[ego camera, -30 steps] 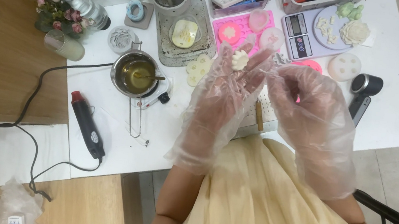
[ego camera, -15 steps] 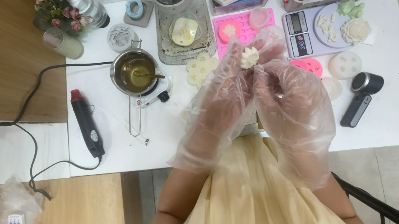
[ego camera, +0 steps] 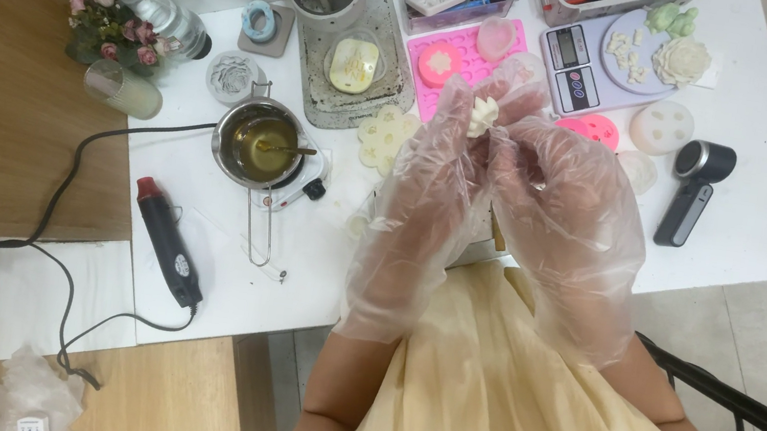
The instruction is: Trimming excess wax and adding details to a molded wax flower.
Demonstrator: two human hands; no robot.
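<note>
Above the white worktop (ego camera: 318, 266), beside a wooden floor, both gloved hands had drawn together since a second before, the left hand (ego camera: 425, 201) and right hand (ego camera: 561, 219) pinching a small cream wax flower (ego camera: 483, 115) between fingertips, petals ridged and pale, over pink moulds (ego camera: 443, 60) and a melting pot (ego camera: 259, 145).

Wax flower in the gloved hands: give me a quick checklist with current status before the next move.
1. Small cream wax flower pinched at both hands' fingertips: ok.
2. Clear gloves on left hand and right hand: ok.
3. Flower whole, no broken petals: cannot tell.
4. Hands away from the melting pot on its hot plate: ok.
5. Pink mold tray under the hands: ok.
6. Pot hot: cannot tell.
</note>
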